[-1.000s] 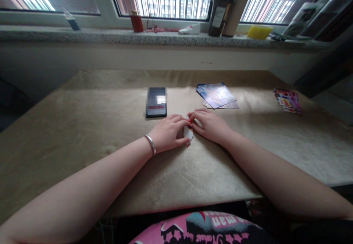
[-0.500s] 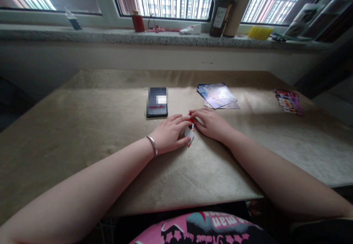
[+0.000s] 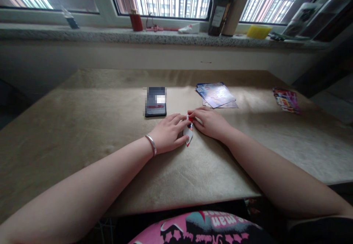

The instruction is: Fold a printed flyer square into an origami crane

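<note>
A small folded paper (image 3: pixel 188 133), white with red and dark patches, lies on the table between my hands. My left hand (image 3: pixel 170 131), a silver bangle at its wrist, holds the paper from the left, thumb on the near part and fingertips on the far part. From the right, my right hand (image 3: pixel 209 122) has its fingers closed at the paper's far end. The fingers of both hands cover part of the paper, so its full shape is hidden.
A phone (image 3: pixel 156 108) with a blurred screen lies beyond my left hand. Printed sheets (image 3: pixel 216 94) are stacked beyond my right hand, and colourful cards (image 3: pixel 286 100) lie far right on the table (image 3: pixel 82 126). Jars and small items stand on the windowsill (image 3: pixel 104 36).
The whole view has shifted slightly. Both hands keep nearly the same position on the paper, with only slight finger movement.
</note>
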Available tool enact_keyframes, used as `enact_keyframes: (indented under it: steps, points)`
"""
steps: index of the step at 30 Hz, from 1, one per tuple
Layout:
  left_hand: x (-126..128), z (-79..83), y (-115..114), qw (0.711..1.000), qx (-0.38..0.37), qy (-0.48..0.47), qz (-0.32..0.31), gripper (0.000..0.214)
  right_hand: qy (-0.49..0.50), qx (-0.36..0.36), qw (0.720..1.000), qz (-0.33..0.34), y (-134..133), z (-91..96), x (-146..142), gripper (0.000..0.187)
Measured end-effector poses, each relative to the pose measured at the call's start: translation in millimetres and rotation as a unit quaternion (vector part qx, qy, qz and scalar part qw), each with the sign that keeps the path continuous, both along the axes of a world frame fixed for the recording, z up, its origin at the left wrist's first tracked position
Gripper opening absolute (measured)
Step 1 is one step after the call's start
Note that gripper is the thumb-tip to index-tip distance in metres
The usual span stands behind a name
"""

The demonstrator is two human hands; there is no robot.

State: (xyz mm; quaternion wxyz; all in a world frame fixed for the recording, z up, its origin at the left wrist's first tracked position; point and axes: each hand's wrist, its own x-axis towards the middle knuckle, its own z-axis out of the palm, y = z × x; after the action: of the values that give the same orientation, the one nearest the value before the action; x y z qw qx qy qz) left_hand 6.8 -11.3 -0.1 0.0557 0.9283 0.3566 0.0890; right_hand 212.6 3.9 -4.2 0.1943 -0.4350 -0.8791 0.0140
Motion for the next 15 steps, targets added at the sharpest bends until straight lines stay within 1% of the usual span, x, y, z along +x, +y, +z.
enact_keyframes:
  steps: [4,7,11,15]
  points:
    - [0.9,0.3,0.4,1.0,0.003,-0.004,-0.008,0.05,0.033,0.013,0.999,0.027,1.2,-2.9,3.3,0.015]
    - [1.1,1.7,1.9,0.999,0.018,-0.023,-0.021,0.049,0.046,0.02,0.997,0.05,-0.5,-1.6,5.4,0.013]
    - [-1.0,1.2,7.3,0.998,0.033,-0.045,-0.023,0.037,0.017,0.021,0.996,0.086,-4.6,4.2,7.0,0.012]
    - [-4.1,0.1,11.6,0.996,0.047,-0.055,-0.05,0.026,-0.014,0.038,0.993,0.113,-6.5,7.2,7.7,0.016]
